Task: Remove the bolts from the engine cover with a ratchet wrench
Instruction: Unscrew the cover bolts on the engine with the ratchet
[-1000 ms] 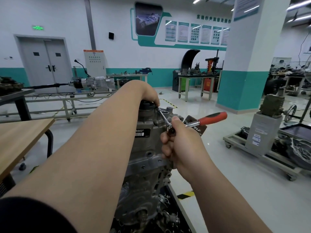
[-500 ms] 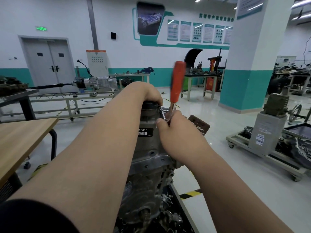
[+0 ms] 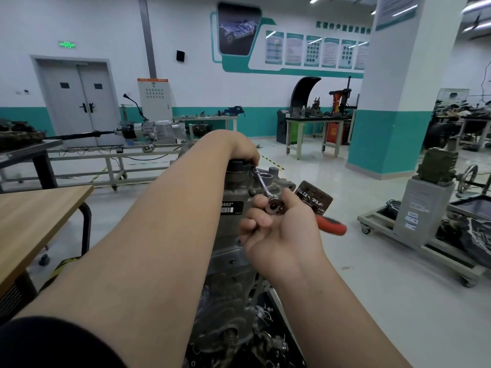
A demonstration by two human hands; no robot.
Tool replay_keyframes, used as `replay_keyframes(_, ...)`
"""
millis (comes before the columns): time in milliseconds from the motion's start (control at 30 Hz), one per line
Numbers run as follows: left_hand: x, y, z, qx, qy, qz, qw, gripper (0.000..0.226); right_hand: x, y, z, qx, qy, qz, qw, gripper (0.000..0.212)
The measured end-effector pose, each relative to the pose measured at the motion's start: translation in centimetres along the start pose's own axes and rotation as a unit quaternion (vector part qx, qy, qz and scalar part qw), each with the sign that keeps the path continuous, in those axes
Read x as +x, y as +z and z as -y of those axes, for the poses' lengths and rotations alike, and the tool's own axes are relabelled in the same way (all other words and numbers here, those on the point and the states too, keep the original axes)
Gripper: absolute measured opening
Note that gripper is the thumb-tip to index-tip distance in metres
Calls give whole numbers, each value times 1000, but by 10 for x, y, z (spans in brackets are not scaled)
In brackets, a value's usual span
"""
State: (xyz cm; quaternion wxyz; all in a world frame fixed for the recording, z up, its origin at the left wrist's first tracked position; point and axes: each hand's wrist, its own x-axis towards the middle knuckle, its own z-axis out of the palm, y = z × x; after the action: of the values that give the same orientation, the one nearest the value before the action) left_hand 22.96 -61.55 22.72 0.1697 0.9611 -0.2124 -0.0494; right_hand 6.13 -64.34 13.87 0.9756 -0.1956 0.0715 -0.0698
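The engine [image 3: 233,248] stands upright right in front of the person, a white barcode label [image 3: 231,207] on its near face just below the top. The left hand [image 3: 233,147] lies draped over the top of the engine, fingers curled down on the far side. They meet the far end of the slim extension bar [image 3: 261,181] there, but the hand hides the spot, so I cannot tell whether they pinch the bar or only steady against the cover. Any bolt under there is out of sight too.

The ratchet wrench [image 3: 275,205] sits at the upper right edge of the engine. Its round head is up, with the bar slanting from it up and left towards the engine's top. The right hand [image 3: 279,229] grips the wrench just below the head, thumb and fingers wrapped around it. The red handle [image 3: 332,226] pokes out to the right of that hand, away from the engine, and it is blurred.

Left of the engine is a wooden table [image 3: 32,216]. Right of it, well apart, a wheeled trolley [image 3: 372,220] stands on the floor. Beyond the engine to the right rises a white and teal pillar [image 3: 398,102].
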Motion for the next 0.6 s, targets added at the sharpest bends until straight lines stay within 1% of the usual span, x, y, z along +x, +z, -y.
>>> replay_keyframes(100,0,-1,0,3,-2,2,1000,21,0,-1,-2,40,12,8,999,43)
replay_keyframes(200,-1,-2,-3,24,-1,5,1000,23,1,-3,-2,-1,0,-3,1000,40)
replay_keyframes(300,-1,-3,-5,36,-10,23,999,26,2,-5,-2,-108,-52,-32,992,35)
replay_keyframes(367,1,-4,-6,33,-17,30,999,28,3,-8,0,-211,-97,-47,972,34)
replay_keyframes(400,0,-4,-7,36,-20,34,999,29,3,-9,3,-271,-118,-49,954,32)
replay_keyframes(433,-1,-4,-7,39,-23,35,998,29,2,-10,6,-336,-138,-48,930,30)
replay_keyframes(467,-2,-4,-8,38,-26,31,998,29,2,-10,11,-410,-157,-44,897,29)
replay_keyframes(500,-1,-4,-7,41,-24,30,998,29,1,-9,15,-494,-177,-39,851,28)
replay_keyframes(533,-2,-4,-7,36,-23,31,999,29,1,-7,19,-580,-197,-36,790,28)
replay_keyframes(600,-8,-3,-8,34,-24,32,999,28,1,-2,24,-721,-235,-37,651,27)
